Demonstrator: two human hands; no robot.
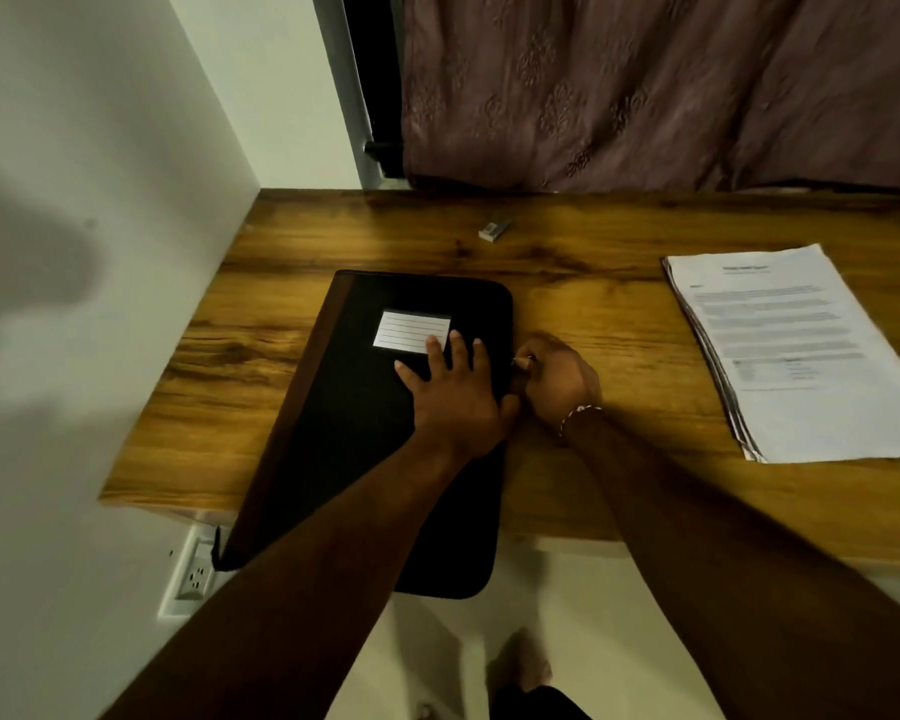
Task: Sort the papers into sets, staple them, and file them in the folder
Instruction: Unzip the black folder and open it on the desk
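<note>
A black zip folder (pixel 354 433) with a white lined label (pixel 409 330) lies closed on the wooden desk, its near end hanging over the front edge. My left hand (pixel 453 392) presses flat on the cover, fingers spread, just below the label. My right hand (pixel 554 379) is at the folder's right edge, fingers curled and pinching a small metal piece there, apparently the zip pull. A stack of printed papers (pixel 801 350) lies at the right of the desk. A small stapler or staple box (pixel 494 228) sits near the back edge.
The wooden desk (pixel 593 283) meets a white wall on the left and a brownish curtain (pixel 645 85) behind. A wall socket (pixel 191 574) sits below the desk's left corner. My foot (pixel 526 662) shows on the pale floor.
</note>
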